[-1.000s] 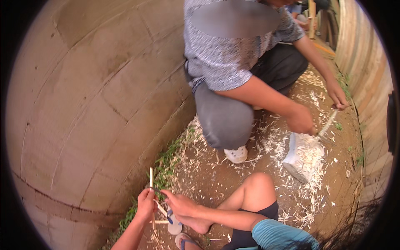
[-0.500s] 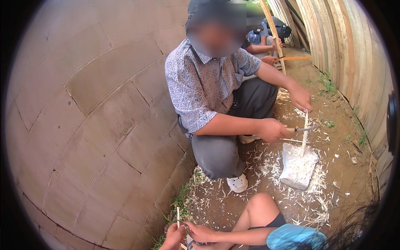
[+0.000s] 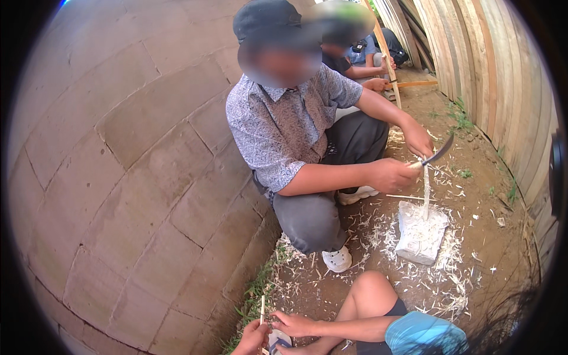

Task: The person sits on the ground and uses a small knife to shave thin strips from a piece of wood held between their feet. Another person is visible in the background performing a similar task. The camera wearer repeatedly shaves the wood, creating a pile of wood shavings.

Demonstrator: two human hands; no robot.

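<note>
"Where's the pale wooden stick (image 3: 262,306)?"
"In the left hand (image 3: 253,337), which is curled round it, long axis near upright, tip rising above."
"And the right hand (image 3: 294,325)?"
"Just right of it, partly bent; whether it grips anything, I can't tell."

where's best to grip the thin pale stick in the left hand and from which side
Probably low on the thin pale stick, from its left: it stands nearly upright, its upper end rising bare above the left hand, while the right hand sits close on its right.
</note>
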